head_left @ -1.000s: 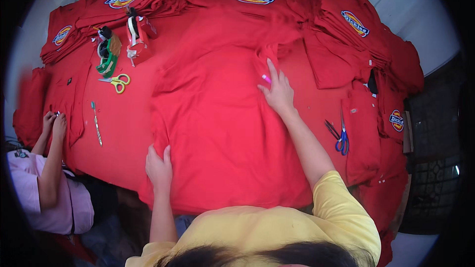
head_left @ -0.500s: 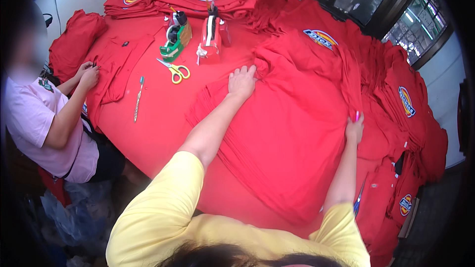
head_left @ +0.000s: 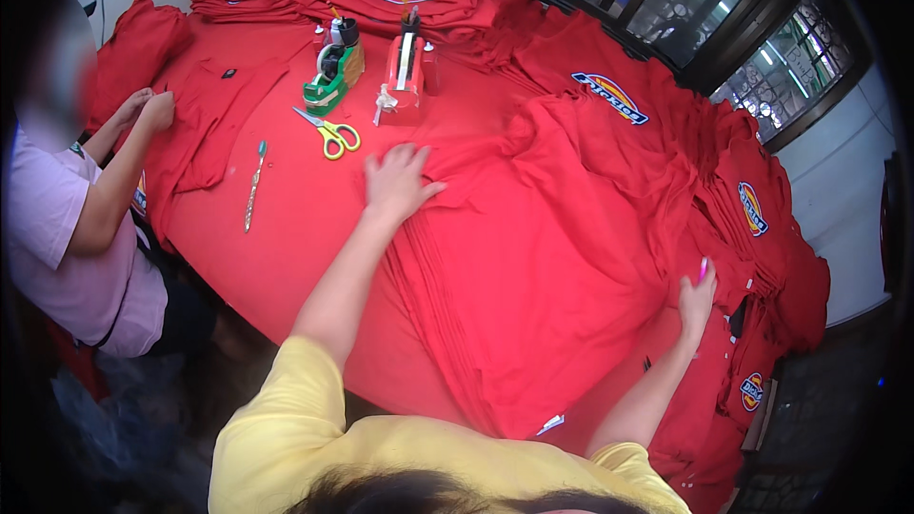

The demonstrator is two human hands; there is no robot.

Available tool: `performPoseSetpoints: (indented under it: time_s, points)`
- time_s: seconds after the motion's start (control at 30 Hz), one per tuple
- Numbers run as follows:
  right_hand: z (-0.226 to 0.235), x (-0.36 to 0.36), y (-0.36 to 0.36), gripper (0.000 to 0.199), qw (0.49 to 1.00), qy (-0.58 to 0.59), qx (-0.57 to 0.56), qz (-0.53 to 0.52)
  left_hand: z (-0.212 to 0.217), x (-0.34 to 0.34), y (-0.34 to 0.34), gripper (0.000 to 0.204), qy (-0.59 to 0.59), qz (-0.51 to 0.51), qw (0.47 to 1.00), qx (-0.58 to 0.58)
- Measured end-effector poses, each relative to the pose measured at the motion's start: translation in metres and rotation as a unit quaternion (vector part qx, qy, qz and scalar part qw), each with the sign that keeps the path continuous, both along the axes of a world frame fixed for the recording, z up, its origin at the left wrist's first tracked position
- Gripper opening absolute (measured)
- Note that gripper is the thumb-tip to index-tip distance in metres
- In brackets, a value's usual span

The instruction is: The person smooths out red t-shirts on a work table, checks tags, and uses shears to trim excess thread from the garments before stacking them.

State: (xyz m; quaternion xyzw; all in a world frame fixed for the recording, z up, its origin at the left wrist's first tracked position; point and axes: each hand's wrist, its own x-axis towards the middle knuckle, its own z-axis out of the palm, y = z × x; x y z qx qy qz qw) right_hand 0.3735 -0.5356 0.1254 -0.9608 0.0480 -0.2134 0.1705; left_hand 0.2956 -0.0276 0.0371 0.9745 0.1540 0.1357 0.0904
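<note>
A red shirt (head_left: 552,266) lies spread over a stack of red garments in front of me, its far part bunched up. At its far left corner is my left hand (head_left: 400,186), fingers spread, resting on or just above the cloth; contact is hard to tell. My right hand (head_left: 698,300) is beyond the shirt's right edge, its fingers curled around a slim pink object (head_left: 704,269) whose kind I cannot make out. A small white tag (head_left: 550,425) shows at the shirt's near edge.
On the red table (head_left: 314,257) are yellow-handled scissors (head_left: 338,138), a thin pointed tool (head_left: 255,190), a green tape dispenser (head_left: 327,86) and a red holder (head_left: 405,76). Piled red shirts (head_left: 609,100) line the far and right sides. A co-worker (head_left: 95,228) handles a red garment at left.
My left hand has shifted left and spread its fingers. My right hand has come off the shirt's right edge, moving right and nearer. The shirt has shifted, and its white tag now shows.
</note>
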Motion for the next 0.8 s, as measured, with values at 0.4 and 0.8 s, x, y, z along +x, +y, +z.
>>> performPoseSetpoints:
  time_s: [0.4, 0.8]
  points:
    - [-0.054, 0.112, 0.470, 0.042, 0.852, 0.247, 0.304, 0.346, -0.025, -0.068, 0.012, 0.077, -0.142, 0.045, 0.976, -0.161]
    - [0.073, 0.220, 0.567, 0.026, 0.918, 0.032, -0.097, 0.383, -0.026, -0.058, 0.015, 0.069, -0.160, 0.069, 0.974, -0.148]
